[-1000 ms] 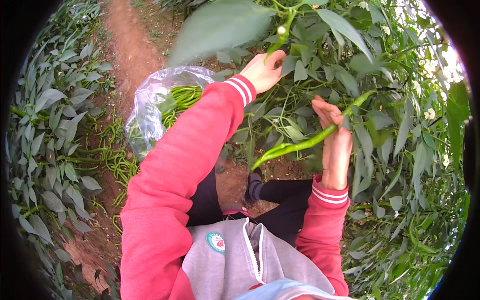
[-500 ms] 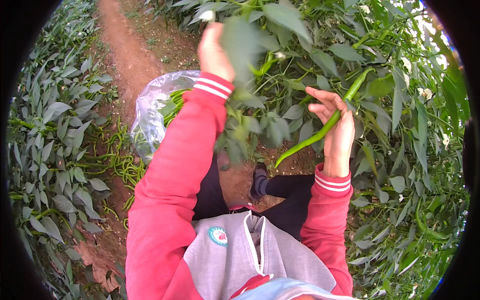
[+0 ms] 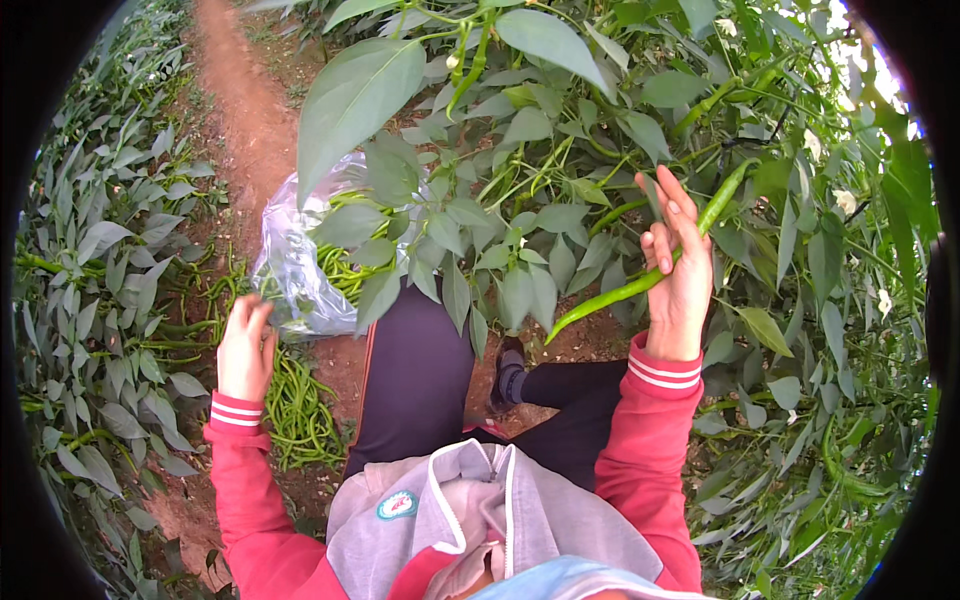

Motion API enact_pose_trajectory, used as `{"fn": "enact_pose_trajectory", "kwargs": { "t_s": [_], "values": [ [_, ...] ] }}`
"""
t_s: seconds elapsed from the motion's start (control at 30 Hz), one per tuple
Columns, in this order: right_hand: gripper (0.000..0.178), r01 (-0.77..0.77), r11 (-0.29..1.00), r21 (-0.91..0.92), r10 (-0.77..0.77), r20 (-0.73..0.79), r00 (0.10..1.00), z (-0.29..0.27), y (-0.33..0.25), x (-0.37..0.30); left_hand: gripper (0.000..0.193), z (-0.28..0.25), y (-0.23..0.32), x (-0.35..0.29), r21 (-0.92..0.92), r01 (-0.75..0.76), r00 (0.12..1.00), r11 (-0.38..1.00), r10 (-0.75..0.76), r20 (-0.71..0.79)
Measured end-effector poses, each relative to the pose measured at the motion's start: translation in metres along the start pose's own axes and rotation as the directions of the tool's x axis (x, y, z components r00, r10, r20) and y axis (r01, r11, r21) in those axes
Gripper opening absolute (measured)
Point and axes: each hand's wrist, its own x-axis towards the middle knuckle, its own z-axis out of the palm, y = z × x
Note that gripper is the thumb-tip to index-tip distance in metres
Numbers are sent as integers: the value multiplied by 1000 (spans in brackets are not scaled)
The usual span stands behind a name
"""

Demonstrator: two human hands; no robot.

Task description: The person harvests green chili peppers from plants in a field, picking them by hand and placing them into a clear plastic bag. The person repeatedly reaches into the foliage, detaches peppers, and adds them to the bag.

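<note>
A long green chili pepper (image 3: 604, 299) lies slantwise across my right hand (image 3: 682, 275), which is closed loosely around it. Its tip points down to the left, and its stem end rises past the fingers among the leaves. My left hand (image 3: 245, 350) hovers by a clear plastic bag (image 3: 285, 250), above a heap of loose green chili peppers (image 3: 298, 415) on the ground. Its fingers are loosely bent and apart, with nothing visible in them. More green peppers show inside the bag, partly covered by leaves.
A leafy pepper plant (image 3: 540, 130) with hanging pods and white flowers spreads in front and to the right; one branch overhangs the bag. Another row of plants (image 3: 110, 300) stands at the left. A bare soil path (image 3: 235, 90) runs away between the rows. My bent leg (image 3: 415, 375) is beside the bag.
My left hand has come from the plant branch back and left, down to beside the bag. The branch now hangs across the bag. My right hand keeps the chili pepper, slightly turned.
</note>
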Motion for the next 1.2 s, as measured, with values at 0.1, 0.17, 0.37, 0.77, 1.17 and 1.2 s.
{"fn": "enact_pose_trajectory", "kwargs": {
  "t_s": [0.1, 0.17, 0.37, 0.77, 1.17, 1.2],
  "values": [
    [40, 14, 1000, 15, -15, 23, 1000, 1, 2, 0, 26, -10, 50, 47, -345, -175, 960, 922, 82, -269],
    [40, 28, 1000, -9, -28, -7, 1000, 1, 3, 0, 27, -19, 91, 84, -464, -332, 924, 821, 185, -334],
    [45, -18, 997, -71, 21, 31, 999, 1, 6, -15, 41, 25, 242, 202, -617, -747, 617, 250, 606, -501],
    [52, -34, 994, 101, 26, 79, 997, 15, 5, -19, 15, 71, 305, 280, -564, -362, 931, 742, 257, -259],
    [50, -31, 992, 124, 27, 32, 999, 1, 5, -5, 12, -31, 90, 25, -797, -130, 865, 590, -326, -382],
    [49, -7, 995, 101, 2, 49, 999, -3, 4, -1, 12, -28, 64, 5, -647, 17, 943, 763, -228, -244]
  ]
}}
